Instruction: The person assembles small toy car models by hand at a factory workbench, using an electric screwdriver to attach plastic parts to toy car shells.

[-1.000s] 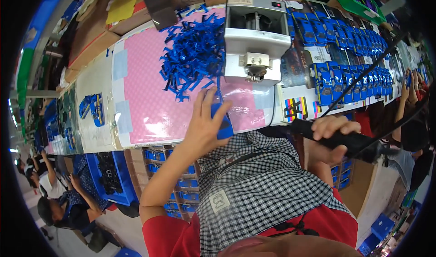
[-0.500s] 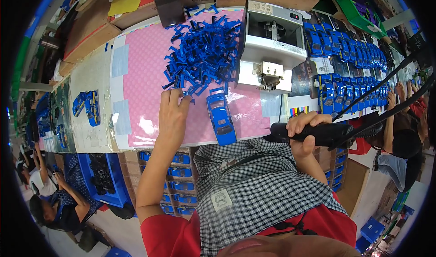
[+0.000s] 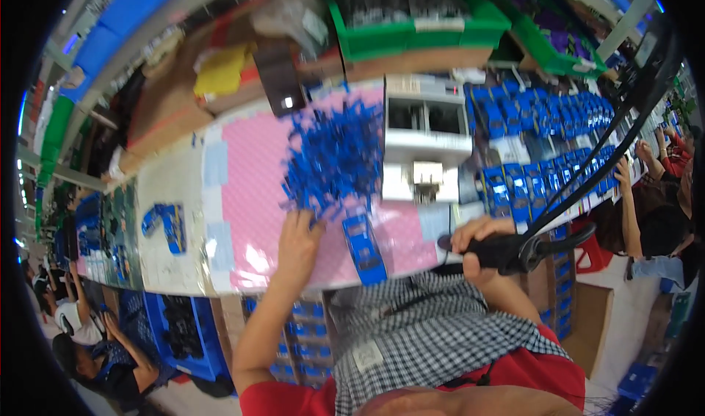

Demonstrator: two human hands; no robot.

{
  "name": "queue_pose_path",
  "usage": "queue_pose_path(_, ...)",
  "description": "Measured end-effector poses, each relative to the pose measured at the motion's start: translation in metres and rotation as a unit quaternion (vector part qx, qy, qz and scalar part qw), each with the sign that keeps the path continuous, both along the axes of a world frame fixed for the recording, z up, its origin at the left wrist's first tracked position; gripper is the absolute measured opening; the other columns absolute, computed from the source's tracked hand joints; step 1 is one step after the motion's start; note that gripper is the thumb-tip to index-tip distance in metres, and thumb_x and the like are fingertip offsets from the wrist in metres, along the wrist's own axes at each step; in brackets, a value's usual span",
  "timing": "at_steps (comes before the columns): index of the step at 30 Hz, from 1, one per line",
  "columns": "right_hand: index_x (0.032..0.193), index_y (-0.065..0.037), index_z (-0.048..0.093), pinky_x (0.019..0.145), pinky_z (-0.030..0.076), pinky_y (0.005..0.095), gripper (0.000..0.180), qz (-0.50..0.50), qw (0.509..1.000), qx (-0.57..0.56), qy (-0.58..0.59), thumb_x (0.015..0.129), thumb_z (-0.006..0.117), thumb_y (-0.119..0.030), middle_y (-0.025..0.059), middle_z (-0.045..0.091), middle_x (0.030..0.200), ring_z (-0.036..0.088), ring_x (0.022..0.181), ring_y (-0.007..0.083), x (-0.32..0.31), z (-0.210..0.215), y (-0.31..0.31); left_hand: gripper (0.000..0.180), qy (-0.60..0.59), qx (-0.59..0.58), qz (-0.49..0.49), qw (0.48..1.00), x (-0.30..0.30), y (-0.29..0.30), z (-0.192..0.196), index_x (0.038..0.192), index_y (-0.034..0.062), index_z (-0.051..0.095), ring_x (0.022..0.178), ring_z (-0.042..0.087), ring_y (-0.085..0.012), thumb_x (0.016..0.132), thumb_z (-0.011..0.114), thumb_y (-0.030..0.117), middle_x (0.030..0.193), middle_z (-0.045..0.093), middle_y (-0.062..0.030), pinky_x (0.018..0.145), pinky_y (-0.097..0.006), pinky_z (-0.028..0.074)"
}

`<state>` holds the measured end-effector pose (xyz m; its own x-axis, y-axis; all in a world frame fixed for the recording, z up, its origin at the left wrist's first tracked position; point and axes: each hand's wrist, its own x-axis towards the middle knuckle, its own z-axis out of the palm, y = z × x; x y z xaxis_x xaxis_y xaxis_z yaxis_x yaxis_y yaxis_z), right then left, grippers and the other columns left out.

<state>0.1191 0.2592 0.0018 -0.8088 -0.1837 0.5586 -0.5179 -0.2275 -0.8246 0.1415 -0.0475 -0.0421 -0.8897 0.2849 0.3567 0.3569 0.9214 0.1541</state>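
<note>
Here your left hand (image 3: 297, 243) lies open, fingers spread at the near edge of the heap of small blue plastic parts (image 3: 334, 159), ready to pick. Just right of it lies the blue toy car body (image 3: 365, 248); your right hand (image 3: 477, 243) grips the black corded power screwdriver (image 3: 514, 251) above the counter (image 3: 176, 188).

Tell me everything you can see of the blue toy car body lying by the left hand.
The blue toy car body looks like glossy moulded plastic, long and narrow, with a paler window section near its far end. It lies flat on the pink mat, lengthwise away from the person, just below the pile of small blue parts. The left hand rests beside it, apparently not touching. Finer detail is blurred.
</note>
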Motion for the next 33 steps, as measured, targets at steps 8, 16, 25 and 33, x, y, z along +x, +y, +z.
queue_pose_path(8,0.1,-0.008,0.035,0.059,0.049,0.028,0.044,-0.033,0.999,-0.03,-0.012,0.081,0.071,-0.026,0.0084,0.052,0.077,0.053,0.062,0.014,-0.017,0.001,-0.002,0.033,-0.015,0.008,0.02,1.0,-0.008,0.006,0.012,0.097,-0.0046,0.058,0.097,0.05,-0.0327,0.064,0.06,-0.005,0.102,0.052,-0.0177,0.081,-0.038,0.045)
queue_pose_path(16,0.098,-0.009,0.035,0.057,0.049,0.0278,0.045,-0.07,0.997,0.021,0.004,0.082,0.07,-0.032,0.0067,0.05,0.074,0.051,0.057,0.0131,-0.006,-0.004,0.001,0.021,-0.118,0.289,0.087,0.946,-0.004,0.031,0.02,0.101,0.0018,0.06,0.068,0.059,-0.0147,0.082,0.067,0.007,0.078,0.062,-0.0071,0.05,-0.026,0.046)
queue_pose_path(25,0.099,-0.009,0.034,0.058,0.048,0.0287,0.041,-0.061,0.998,-0.008,-0.002,0.085,0.066,-0.03,0.0077,0.049,0.075,0.051,0.058,0.0136,-0.011,-0.001,0.002,0.033,-0.32,0.684,0.134,0.642,0.001,0.006,0.026,0.117,-0.0069,0.055,0.074,0.061,-0.0114,0.088,0.061,0.006,0.087,0.064,-0.0056,0.068,-0.022,0.05)
queue_pose_path(33,0.099,-0.008,0.033,0.058,0.048,0.0282,0.043,-0.071,0.997,0.007,-0.01,0.085,0.067,-0.031,0.0079,0.048,0.076,0.05,0.059,0.0131,-0.009,-0.003,0.002,0.01,-0.215,0.453,0.08,0.861,-0.026,0.04,0.014,0.089,-0.0007,0.067,0.079,0.059,-0.0143,0.082,0.066,0.006,0.085,0.063,-0.0063,0.067,-0.029,0.046)
